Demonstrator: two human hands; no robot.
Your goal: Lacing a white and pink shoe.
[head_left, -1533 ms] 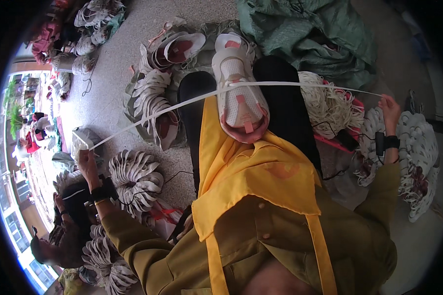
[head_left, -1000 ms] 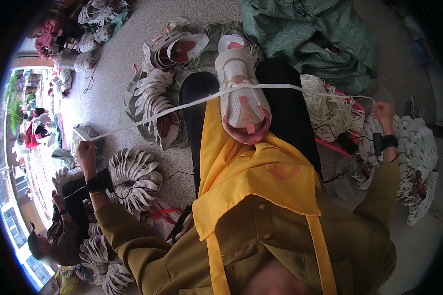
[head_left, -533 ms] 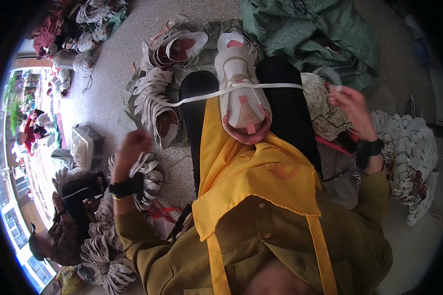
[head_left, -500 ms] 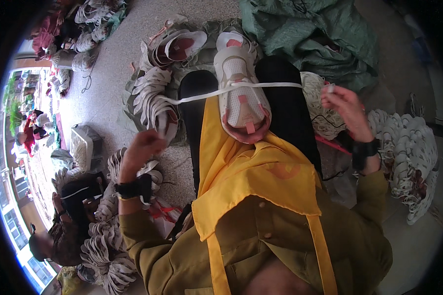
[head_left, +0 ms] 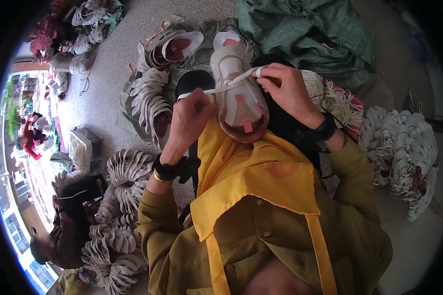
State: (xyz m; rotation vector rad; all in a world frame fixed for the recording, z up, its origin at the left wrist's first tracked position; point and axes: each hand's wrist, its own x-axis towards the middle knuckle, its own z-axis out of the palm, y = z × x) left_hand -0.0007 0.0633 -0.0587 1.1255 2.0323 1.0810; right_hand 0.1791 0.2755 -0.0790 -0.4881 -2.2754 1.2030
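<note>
A white mesh shoe upper (head_left: 246,105) with pink tabs and a pink collar rests between my knees, its toe pointing away from me. A flat white shoelace (head_left: 231,85) crosses over its throat. At the left of the upper, the fingers of my left hand (head_left: 188,117) are closed round the lace. On the other side my right hand (head_left: 288,87) pinches it between thumb and fingers, slightly higher and close to the upper. My yellow apron (head_left: 253,177) lies under the heel end.
Bundled shoe uppers (head_left: 150,96) lie left of my knees, with more stacks (head_left: 125,177) behind my left arm. A heap of white laces (head_left: 342,105) and another pile of uppers (head_left: 403,152) lie right. A green sack (head_left: 310,37) stands ahead. Another person (head_left: 59,241) sits at far left.
Both hands have come inward from wide apart to beside the upper. The lace, stretched nearly straight across my knees before, now runs shorter between them.
</note>
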